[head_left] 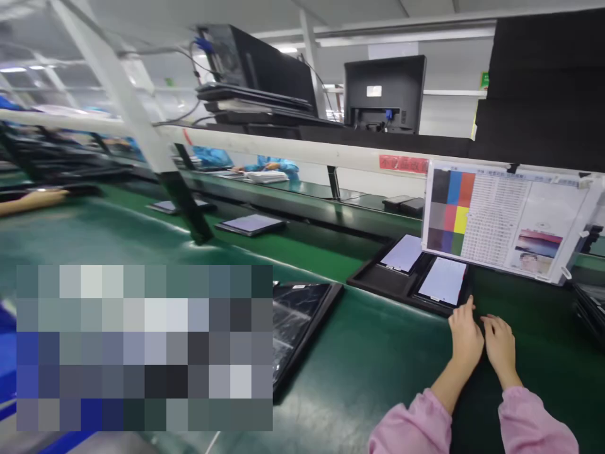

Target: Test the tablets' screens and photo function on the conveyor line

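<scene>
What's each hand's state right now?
Left hand: by the black rectangular tray; grip cannot be told.
Right hand: loosely curled, nothing visibly held; grip cannot be told.

Head view of my two arms, which I watch from afar: my left hand point(466, 335) is back uppermost, its index finger point(470, 304) extended forward. My right hand point(501, 343) lies just beside it, fingers bent and directed inward; contact between the two is unclear. Both wrists point(454, 372) are bare; pink sleeves point(418, 425) cover the converging forearms farther back.
</scene>
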### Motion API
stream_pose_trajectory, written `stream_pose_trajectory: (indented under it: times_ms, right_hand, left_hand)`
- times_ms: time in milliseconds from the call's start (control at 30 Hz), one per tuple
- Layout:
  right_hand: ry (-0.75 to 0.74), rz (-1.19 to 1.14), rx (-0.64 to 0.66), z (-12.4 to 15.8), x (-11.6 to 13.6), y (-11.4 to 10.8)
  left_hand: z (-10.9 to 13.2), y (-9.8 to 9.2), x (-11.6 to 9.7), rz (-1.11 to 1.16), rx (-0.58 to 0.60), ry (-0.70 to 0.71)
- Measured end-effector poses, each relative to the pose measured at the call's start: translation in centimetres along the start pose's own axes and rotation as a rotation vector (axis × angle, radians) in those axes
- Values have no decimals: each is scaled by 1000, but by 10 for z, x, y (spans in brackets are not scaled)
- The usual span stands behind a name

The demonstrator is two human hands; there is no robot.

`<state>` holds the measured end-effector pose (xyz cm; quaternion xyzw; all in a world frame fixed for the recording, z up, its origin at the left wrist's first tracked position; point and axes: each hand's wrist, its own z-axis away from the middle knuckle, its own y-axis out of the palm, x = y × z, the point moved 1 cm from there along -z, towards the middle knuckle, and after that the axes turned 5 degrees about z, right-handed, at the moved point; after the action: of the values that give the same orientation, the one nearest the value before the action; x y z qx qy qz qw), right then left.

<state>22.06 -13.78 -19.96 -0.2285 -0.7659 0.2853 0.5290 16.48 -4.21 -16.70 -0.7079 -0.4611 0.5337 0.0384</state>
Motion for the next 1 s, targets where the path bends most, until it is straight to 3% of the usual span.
stream_pose_trajectory:
  times_ms: [133,333,433,533,700,833,1000]
  right_hand:
    - [-13,106,13,3,2,-1]
    - [-54,169,62,7,10,-1]
    - [-76,156,79,8,12,-1]
    - [-78,103,74,8,13,-1]
    - [-47,-101,52,4,8,-2]
    - [49,-379,38,-7,3,0]
    - [192,-782,58,-22,5,6]
  left_hand:
    - [-23,-43,38,-57,-148,-60]
    - [-62,-138,124,-212,-472,-400]
    - [-71,-167,152,-269,-546,-524]
    - [-80,-178,168,-286,-553,-578]
    - [-93,-177,182,-170,-528,-607]
    - [-99,-178,189,115,-566,-585]
    - [-109,-183,190,635,-593,-594]
